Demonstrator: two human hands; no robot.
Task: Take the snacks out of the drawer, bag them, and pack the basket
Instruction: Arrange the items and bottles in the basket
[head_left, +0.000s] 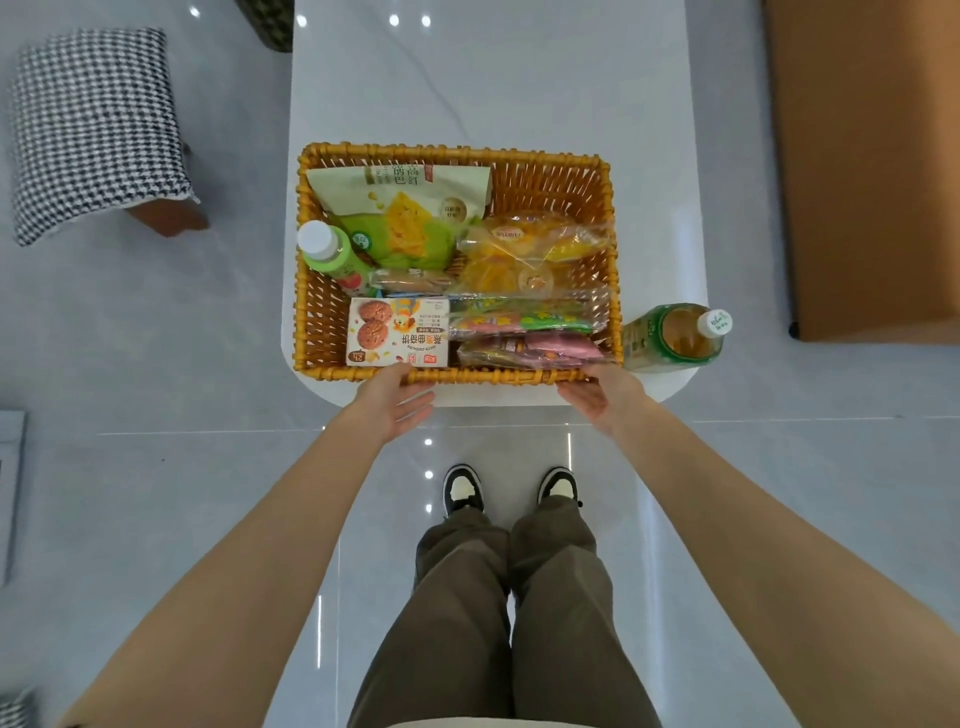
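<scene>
We see left hand (397, 400) and right hand (597, 395) open, gripping nothing, at near rim of wicker basket (311, 322); stiff, loaded, likely heavyish, so we'd hold both side rims.

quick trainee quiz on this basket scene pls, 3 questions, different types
1. True or false: the tea bottle sits inside the basket.
2. Which item lies closest to the left hand? A) cookie box B) corn snack bag C) green bottle
3. Fill in: the left hand and the right hand are both at the basket's ____ rim.

Key: 1 false, it is on the table beside the basket; 2 A; 3 near
</scene>
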